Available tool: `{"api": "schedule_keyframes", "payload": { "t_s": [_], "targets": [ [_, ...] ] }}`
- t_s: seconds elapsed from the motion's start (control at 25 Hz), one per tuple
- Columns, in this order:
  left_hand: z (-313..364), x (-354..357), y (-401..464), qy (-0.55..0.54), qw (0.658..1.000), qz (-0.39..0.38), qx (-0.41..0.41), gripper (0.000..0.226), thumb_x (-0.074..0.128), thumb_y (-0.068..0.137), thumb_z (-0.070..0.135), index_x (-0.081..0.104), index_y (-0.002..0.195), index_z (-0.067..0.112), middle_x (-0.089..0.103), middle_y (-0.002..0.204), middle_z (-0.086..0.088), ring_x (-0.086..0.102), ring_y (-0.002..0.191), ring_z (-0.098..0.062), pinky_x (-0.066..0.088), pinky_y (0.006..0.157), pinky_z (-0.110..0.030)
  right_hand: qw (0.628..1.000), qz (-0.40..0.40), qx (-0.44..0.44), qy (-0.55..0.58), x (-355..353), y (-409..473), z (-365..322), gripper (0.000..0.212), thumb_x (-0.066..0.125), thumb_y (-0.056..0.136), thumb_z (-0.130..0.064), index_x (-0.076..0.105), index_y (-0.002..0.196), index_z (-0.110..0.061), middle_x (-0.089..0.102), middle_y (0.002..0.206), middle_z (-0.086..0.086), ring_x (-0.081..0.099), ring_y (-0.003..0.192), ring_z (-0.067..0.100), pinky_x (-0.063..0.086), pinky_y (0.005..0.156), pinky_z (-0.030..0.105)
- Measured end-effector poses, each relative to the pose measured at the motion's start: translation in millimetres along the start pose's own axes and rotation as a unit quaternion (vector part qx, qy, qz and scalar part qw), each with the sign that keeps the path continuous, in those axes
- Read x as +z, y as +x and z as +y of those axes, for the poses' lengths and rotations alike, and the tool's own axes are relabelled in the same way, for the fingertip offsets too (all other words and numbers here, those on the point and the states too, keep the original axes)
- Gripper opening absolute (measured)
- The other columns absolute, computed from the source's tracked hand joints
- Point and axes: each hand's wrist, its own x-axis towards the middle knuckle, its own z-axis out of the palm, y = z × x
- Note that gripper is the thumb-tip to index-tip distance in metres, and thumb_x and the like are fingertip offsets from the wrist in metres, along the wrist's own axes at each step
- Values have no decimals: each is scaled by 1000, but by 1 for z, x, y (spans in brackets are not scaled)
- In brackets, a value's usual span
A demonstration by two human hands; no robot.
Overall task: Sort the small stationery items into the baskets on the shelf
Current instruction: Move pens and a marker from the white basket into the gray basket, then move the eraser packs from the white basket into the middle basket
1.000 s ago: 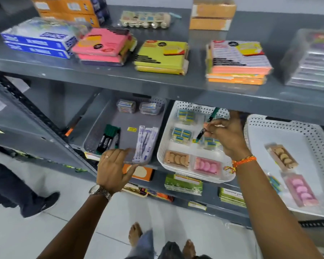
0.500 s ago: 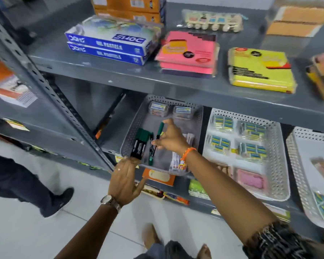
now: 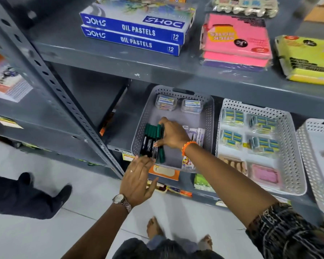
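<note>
A grey perforated basket (image 3: 209, 116) sits on the middle shelf. It holds a row of green-capped markers (image 3: 149, 139), two small clear boxes (image 3: 166, 102) at the back and white packets (image 3: 195, 133). My right hand (image 3: 173, 135) reaches into the basket, fingers closed on a green marker (image 3: 160, 144) lying beside the others. My left hand (image 3: 137, 181) is spread flat against the basket's front rim, holding nothing. To the right stands a white basket (image 3: 288, 146) with wrapped eraser packs, and a second white basket (image 3: 312, 161) at the edge.
The shelf above carries blue oil pastel boxes (image 3: 135, 34), pink sticky notes (image 3: 236, 40) and yellow pads (image 3: 307, 60). A slotted grey upright (image 3: 51, 86) runs diagonally at left. Another person's dark leg and shoe (image 3: 36, 195) stand on the floor at left. My bare feet (image 3: 153, 228) are below.
My right hand carried the green marker from the white basket leftwards into the grey basket and lowered it beside the other markers. My left hand stayed at the grey basket's front.
</note>
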Motion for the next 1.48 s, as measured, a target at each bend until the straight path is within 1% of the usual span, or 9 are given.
{"api": "schedule_keyframes", "payload": {
  "t_s": [0.24, 0.48, 0.68, 0.88, 1.08, 1.2, 1.28, 1.4, 1.48],
  "targets": [
    [1, 1, 0, 2, 1000, -2, -17, 65, 75, 78, 27, 48, 133, 7, 62, 125, -15, 55, 124, -33, 41, 110, -53, 999, -30, -5, 11, -10, -1, 8, 96, 87, 65, -42, 42, 144, -13, 61, 135, 13, 58, 123, 31, 48, 100, 37],
    [23, 2, 9, 49, 998, 3, -43, 59, 67, 80, 37, 55, 129, 7, 64, 125, -12, 54, 124, -31, 31, 118, -49, 993, 23, 28, 113, -45, -24, 49, 69, 80, 78, -31, 46, 137, -15, 66, 79, 2, 65, 82, 22, 51, 76, 31],
    [64, 12, 36, 77, 996, -19, -31, 52, 55, 89, 41, 60, 130, 9, 64, 129, -8, 51, 127, -27, 23, 121, -44, 982, 92, 24, 163, -73, -70, 82, 53, 73, 86, -21, 50, 133, -13, 59, 65, -7, 63, 75, 17, 46, 74, 27],
    [99, 26, 56, 67, 997, -29, -40, 55, 50, 90, 42, 53, 136, 10, 61, 134, -9, 53, 126, -30, 24, 120, -45, 951, 201, 51, 229, -103, -121, 140, 36, 67, 90, -14, 56, 124, -14, 71, 74, 13, 70, 77, 25, 53, 78, 34],
    [120, 36, 64, 104, 992, -46, -60, 58, 54, 90, 43, 56, 137, 10, 61, 134, -10, 52, 125, -32, 26, 116, -47, 899, 315, 113, 282, -126, -186, 217, 20, 64, 88, 0, 65, 103, -13, 65, 75, 10, 63, 65, 4, 50, 65, 26],
    [135, 44, 67, 112, 991, -57, -45, 57, 48, 92, 46, 57, 136, 10, 62, 132, -11, 55, 119, -35, 32, 108, -49, 858, 401, 181, 265, -139, -230, 270, 17, 69, 85, -7, 68, 95, -21, 72, 82, 11, 64, 72, 17, 54, 71, 37],
    [142, 49, 71, 109, 992, -59, -34, 55, 44, 93, 46, 59, 132, 9, 63, 130, -12, 56, 111, -36, 36, 99, -48, 848, 437, 222, 200, -149, -258, 299, 15, 71, 83, -8, 71, 96, -15, 75, 88, 19, 66, 77, 21, 52, 74, 28],
    [149, 56, 69, 112, 991, -64, -34, 51, 43, 93, 45, 61, 125, 9, 66, 120, -12, 58, 99, -36, 38, 86, -47, 847, 415, 312, 120, -160, -295, 328, 23, 77, 78, -10, 74, 100, -5, 75, 95, 19, 70, 88, 24, 44, 78, 22],
    [150, 59, 66, 116, 990, -67, -40, 49, 43, 93, 44, 60, 123, 9, 67, 110, -14, 60, 90, -37, 39, 79, -46, 863, 335, 365, 100, -158, -308, 343, 38, 82, 73, -17, 72, 107, -2, 73, 101, 16, 69, 97, 31, 44, 83, 27]
  ]
}}
